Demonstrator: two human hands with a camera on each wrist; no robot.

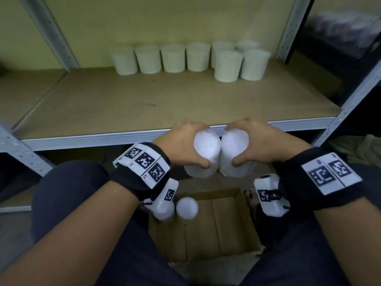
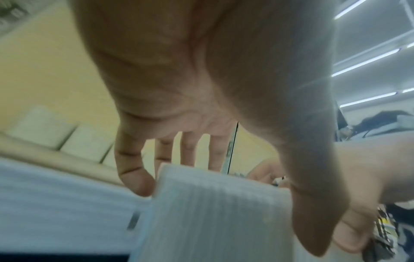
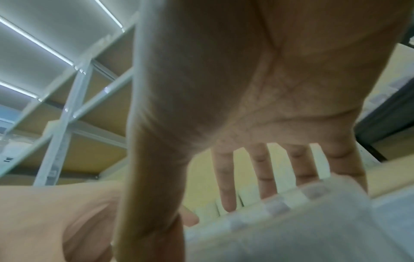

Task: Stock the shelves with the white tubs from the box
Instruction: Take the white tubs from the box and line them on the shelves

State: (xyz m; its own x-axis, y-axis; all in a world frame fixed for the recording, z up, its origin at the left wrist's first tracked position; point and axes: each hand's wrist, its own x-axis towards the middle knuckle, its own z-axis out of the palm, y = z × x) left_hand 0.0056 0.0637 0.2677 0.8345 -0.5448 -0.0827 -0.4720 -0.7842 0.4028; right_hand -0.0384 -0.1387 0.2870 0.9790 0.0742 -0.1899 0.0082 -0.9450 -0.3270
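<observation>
My left hand [image 1: 183,145] grips one white tub [image 1: 204,153] and my right hand [image 1: 255,145] grips another white tub [image 1: 235,153]. The two tubs touch side by side, held in the air just before the shelf's front edge [image 1: 144,135] and above the cardboard box [image 1: 216,223]. One more white tub [image 1: 187,209] stands in the box's left corner. In the left wrist view the thumb and fingers [image 2: 134,177] wrap the ribbed tub [image 2: 212,212]. The right wrist view shows the fingers [image 3: 264,177] over the tub's top [image 3: 291,230].
Several white tubs [image 1: 185,57] stand in a row at the back of the wooden shelf [image 1: 144,100], with two set forward at the right [image 1: 227,66]. Grey metal uprights [image 1: 49,32] frame the shelf. My knees flank the box on the floor.
</observation>
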